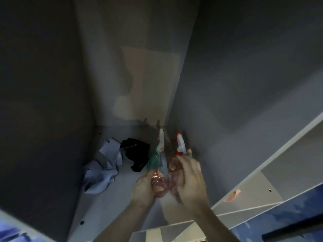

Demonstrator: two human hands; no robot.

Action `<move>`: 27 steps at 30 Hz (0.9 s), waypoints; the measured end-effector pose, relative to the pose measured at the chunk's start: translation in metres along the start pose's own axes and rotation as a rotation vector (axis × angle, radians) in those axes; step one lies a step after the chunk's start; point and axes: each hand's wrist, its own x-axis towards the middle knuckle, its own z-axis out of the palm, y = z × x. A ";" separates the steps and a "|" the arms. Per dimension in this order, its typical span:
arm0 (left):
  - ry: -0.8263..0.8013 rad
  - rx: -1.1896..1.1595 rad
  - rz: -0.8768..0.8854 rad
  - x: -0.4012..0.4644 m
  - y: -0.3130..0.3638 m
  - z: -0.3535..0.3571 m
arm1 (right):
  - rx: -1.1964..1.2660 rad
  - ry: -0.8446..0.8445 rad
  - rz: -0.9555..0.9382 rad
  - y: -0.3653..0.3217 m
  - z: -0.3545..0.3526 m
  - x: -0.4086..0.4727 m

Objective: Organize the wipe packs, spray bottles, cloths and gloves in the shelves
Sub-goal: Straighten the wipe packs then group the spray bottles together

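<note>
Two spray bottles stand side by side at the shelf's right wall, necks pointing away from the person: the teal-collared spray bottle (158, 161) gripped by the left hand (143, 187), the red-nozzled spray bottle (180, 145) by the right hand (190, 179). To their left lie one pale blue cloth (103, 165) and one black cloth (136, 152), untouched.

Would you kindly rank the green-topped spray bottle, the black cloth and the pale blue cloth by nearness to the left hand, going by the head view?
1. Green-topped spray bottle, in the left hand's grip.
2. Black cloth, further left on the shelf.
3. Pale blue cloth, farthest left, by the side wall.
</note>
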 end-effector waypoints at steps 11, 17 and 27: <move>0.021 0.047 0.002 0.002 0.010 -0.006 | -0.054 -0.243 0.236 0.022 -0.005 0.025; 0.006 0.085 -0.008 0.000 0.014 -0.009 | -0.049 -0.234 0.212 0.024 -0.004 0.026; -0.025 0.218 -0.009 0.001 0.016 -0.010 | 0.096 -0.243 0.245 0.022 -0.008 0.022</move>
